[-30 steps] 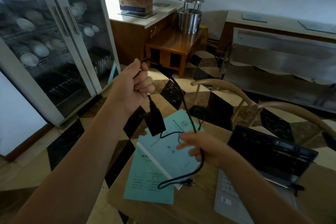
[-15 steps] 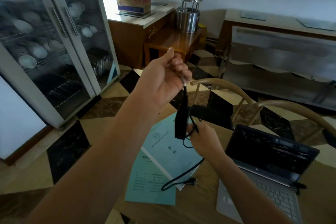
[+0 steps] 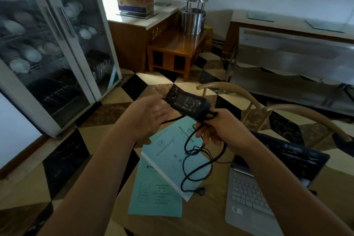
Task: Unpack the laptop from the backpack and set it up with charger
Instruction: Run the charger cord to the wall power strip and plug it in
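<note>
My right hand (image 3: 220,128) grips one end of the black charger brick (image 3: 186,102) and holds it level above the table's far edge. Its black cable (image 3: 193,166) hangs from that hand in loops, and the plug end (image 3: 201,191) rests on the blue booklets. My left hand (image 3: 151,117) hovers just left of the brick, palm open and fingers spread, with a strand of cable passing under it. The silver laptop (image 3: 254,197) stands open on the wooden table (image 3: 206,220) to the right, its dark screen facing me. No backpack is in view.
Two pale blue booklets (image 3: 164,178) lie on the table left of the laptop. Curved wooden chair backs (image 3: 237,92) stand just beyond the table. A glass-door dish cabinet (image 3: 47,48) is at the left, a low wooden table (image 3: 178,48) with a steel pot farther back.
My left hand let go of the cable it held up and dropped lower, now open. The brick went from hanging upright to lying level in my right hand.
</note>
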